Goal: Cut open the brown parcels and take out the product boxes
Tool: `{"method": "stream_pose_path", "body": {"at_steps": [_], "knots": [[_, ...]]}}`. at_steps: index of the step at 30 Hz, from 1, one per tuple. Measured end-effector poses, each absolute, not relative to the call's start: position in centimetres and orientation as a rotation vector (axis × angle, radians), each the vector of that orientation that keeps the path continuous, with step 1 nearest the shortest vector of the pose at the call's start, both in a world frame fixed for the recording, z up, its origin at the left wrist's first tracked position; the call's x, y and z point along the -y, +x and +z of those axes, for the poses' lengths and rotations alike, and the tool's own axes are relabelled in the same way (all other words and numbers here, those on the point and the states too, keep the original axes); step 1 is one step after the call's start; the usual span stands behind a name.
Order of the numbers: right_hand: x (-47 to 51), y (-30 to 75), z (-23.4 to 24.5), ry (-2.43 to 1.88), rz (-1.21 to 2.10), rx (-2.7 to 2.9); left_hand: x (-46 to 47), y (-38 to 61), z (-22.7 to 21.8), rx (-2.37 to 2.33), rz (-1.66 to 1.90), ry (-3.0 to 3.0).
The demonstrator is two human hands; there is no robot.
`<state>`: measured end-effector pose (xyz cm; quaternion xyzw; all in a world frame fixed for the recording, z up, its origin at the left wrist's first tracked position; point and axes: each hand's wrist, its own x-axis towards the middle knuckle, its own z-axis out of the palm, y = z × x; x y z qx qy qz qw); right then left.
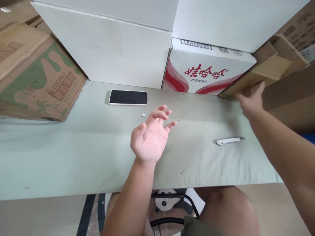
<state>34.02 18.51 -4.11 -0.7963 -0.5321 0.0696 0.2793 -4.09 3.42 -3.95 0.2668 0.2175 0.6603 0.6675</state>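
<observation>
My left hand (pixel 150 136) is raised over the middle of the table, palm up, with its fingers apart and loosely curled; it holds nothing. To the right, my right hand (pixel 252 101) is stretched out to a brown cardboard box (pixel 246 80), with fingers and thumb against its near side. That hand is slightly blurred, and some fingertips are hidden. Beyond my left hand lie a phone (pixel 128 97) with a dark screen and a small white square piece (pixel 143 115). A white utility knife (pixel 228 141) rests on the table nearer to my right arm.
Pale green cloth covers the table (pixel 73 157). Along the back stand large white boxes (pixel 128 55) and a white-and-red carton (pixel 206 70). A green-and-brown coconut carton (pixel 46 75) is at the left, and more cardboard (pixel 292 98) is at the right.
</observation>
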Motion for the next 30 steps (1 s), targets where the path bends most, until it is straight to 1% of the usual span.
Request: {"method": "stream_pose_path", "body": {"at_steps": [2,5,9,13,18,20,23,26,28,30], "knots": [[-16.1,33.4,-4.6,-2.187,0.333,1.365,-3.2,-4.0,-3.6,-0.46,1.483,0.583],[-11.5,32.0,-4.1,-2.229,0.404,1.364,-2.0,-4.3,-3.2,-0.434,1.493,0.556],[-7.3,29.6,-1.9,-2.218,0.42,1.49,0.0,-5.8,-3.2,-0.361,1.514,0.553],[-7.1,24.2,0.1,-2.155,0.384,1.672,1.2,-8.6,-3.3,-0.309,1.573,0.542],[-8.8,10.6,1.5,-1.884,0.432,2.086,1.9,-12.6,-2.9,-0.309,1.716,0.526],[-9.8,3.9,1.8,-1.726,0.351,2.277,2.2,-14.1,-2.8,-0.353,1.824,0.502],[-11.4,-6.4,2.2,-1.321,0.307,2.448,2.6,-16.2,-2.8,-0.451,2.016,0.427],[-12.5,-15.9,2.8,-0.9,0.107,2.555,3.0,-18.0,-2.8,-0.554,2.127,0.355],[-12.5,-21.3,3.3,-0.788,0.027,2.593,3.2,-18.8,-2.8,-0.597,2.151,0.34],[-12.3,-25.2,3.7,-0.836,-0.056,2.625,3.3,-19.4,-2.8,-0.609,2.169,0.347]]}}
